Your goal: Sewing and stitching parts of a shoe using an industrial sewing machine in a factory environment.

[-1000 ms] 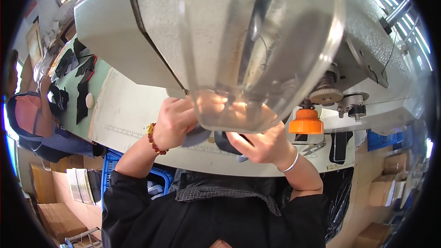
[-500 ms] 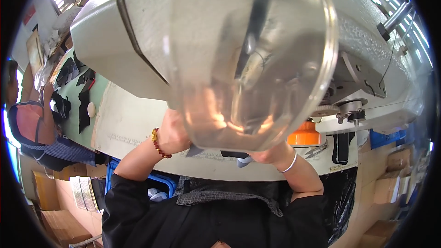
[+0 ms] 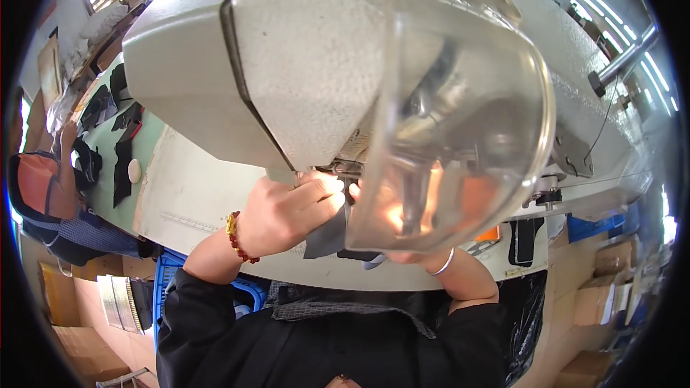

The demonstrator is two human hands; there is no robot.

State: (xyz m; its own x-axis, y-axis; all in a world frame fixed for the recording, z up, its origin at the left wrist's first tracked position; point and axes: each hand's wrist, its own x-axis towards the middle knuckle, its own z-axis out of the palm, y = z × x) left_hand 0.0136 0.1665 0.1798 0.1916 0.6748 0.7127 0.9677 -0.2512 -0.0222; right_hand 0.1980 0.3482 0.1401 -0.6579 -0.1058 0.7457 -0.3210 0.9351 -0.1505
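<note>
The gray fabric piece (image 3: 328,238) lies on the table (image 3: 284,266) below the sewing machine head (image 3: 309,79), its visible length running toward the near edge. It is just right of the left hand (image 3: 277,214), the nearer one, whose fingers are bunched narrow against it; a firm pinch cannot be confirmed. The right hand (image 3: 404,224), beyond its right side, is blurred behind the clear shield (image 3: 474,115), grip unclear.

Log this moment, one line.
left hand: by flat grey cloth-like piece, near off-white metal sewing machine | right hand: mostly behind clear curved plastic guard, grip unclear
</note>
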